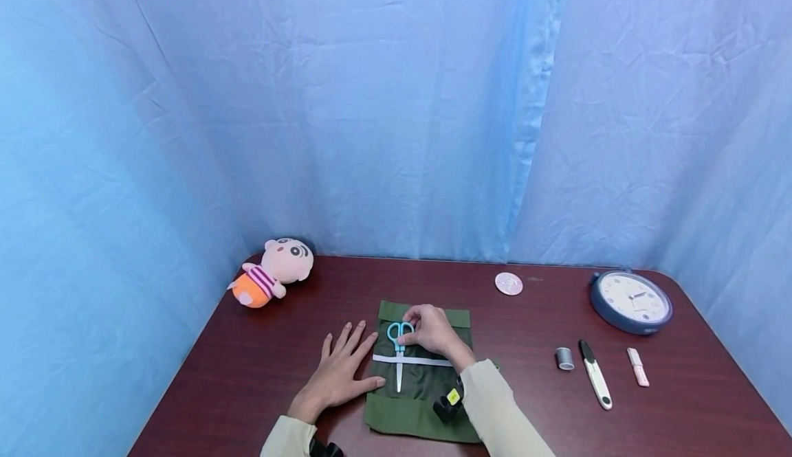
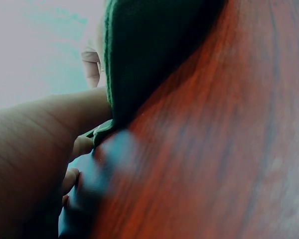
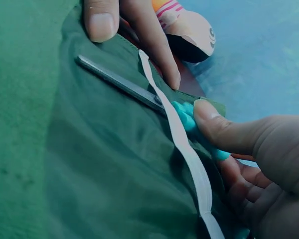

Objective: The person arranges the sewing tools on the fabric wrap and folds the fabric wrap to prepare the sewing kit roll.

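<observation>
A pair of scissors [image 1: 399, 368] with light-blue handles lies on a green fabric piece [image 1: 421, 409], blades toward the near edge. My right hand [image 1: 433, 330] pinches the handles between thumb and fingers. A white elastic band [image 1: 430, 361] runs across the fabric; in the right wrist view it passes over the scissors [image 3: 124, 87] near the pivot. My left hand [image 1: 337, 371] rests on the table with fingers spread, its thumb on the fabric's left edge. From the left wrist, the fabric [image 2: 149, 55] stands out at the thumb and hides part of that hand.
A plush doll [image 1: 272, 275] lies at the back left of the dark red table [image 1: 204, 388]. To the right are a round pink disc [image 1: 509, 284], a clock [image 1: 631, 300], a grey thread spool [image 1: 564, 359], a black-and-white tool [image 1: 596, 376] and a small pink-and-white item [image 1: 638, 368].
</observation>
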Tool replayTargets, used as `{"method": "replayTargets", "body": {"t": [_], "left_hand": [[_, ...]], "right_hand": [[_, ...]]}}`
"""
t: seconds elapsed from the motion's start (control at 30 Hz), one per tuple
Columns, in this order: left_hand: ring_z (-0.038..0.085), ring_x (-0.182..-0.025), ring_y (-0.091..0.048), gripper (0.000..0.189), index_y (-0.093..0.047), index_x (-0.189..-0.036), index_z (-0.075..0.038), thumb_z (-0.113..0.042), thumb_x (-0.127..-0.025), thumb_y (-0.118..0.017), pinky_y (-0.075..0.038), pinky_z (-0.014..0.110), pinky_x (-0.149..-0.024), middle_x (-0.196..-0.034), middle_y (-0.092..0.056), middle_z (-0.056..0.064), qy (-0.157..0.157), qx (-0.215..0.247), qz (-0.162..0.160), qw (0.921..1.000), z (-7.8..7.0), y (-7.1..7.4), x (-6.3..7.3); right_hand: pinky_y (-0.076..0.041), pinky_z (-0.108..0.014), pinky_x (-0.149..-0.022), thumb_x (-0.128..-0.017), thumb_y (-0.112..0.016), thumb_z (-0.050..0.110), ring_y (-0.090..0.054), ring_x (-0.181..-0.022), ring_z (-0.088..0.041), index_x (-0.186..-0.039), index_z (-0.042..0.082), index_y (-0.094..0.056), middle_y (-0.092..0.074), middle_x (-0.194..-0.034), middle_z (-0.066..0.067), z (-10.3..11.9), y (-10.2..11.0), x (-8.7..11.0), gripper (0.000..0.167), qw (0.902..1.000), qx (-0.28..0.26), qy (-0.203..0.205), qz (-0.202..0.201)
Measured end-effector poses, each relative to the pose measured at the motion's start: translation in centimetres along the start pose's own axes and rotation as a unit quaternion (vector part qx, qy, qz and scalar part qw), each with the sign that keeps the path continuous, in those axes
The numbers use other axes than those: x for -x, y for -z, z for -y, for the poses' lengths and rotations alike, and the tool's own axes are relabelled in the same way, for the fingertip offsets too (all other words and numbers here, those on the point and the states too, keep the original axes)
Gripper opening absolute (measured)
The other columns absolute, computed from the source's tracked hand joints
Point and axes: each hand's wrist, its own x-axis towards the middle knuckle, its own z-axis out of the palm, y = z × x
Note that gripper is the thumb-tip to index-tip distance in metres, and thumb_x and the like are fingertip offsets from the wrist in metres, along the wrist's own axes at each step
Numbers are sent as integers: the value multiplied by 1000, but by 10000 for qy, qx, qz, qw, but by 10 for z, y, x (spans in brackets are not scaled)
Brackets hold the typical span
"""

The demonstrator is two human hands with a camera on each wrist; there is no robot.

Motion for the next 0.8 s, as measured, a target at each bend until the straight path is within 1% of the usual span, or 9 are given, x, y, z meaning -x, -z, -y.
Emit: {"method": "replayTargets", "body": {"t": [0.13,0.23,0.5,0.8], "left_hand": [[41,-157,-13,85,-36,-157,-20,-65,-89,-61,-11,74,-119,-169,-20,12,-6,-29,4,10000,-1,0,0],[41,-157,-13,85,-36,-157,-20,-64,-89,-61,-11,74,-119,-169,-20,11,-2,-25,2,10000,-1,1,0],[41,-157,-13,84,-36,-157,-20,-64,-89,-60,-11,73,-119,-169,-20,12,6,-38,2,10000,-1,1,0],[40,-157,-12,84,-35,-157,-21,-64,-90,-60,-11,73,-119,-169,-19,11,0,-47,18,10000,0,1,0]], "right_hand": [[-53,-31,-75,-76,-88,19,-58,-81,-11,-102,7,-74,-68,-96,-4,0,-1,1,32,9998,181,61,29],[-53,-32,-75,-77,-88,19,-58,-83,-12,-101,7,-73,-67,-97,-4,-1,-1,2,31,9997,207,103,67],[-48,-27,-70,-77,-88,21,-51,-78,-11,-96,7,-72,-62,-93,-4,-1,3,4,28,9986,317,367,211],[-44,-24,-66,-78,-87,20,-47,-75,-11,-95,7,-71,-60,-92,-5,-3,3,5,27,9976,254,535,362]]}}
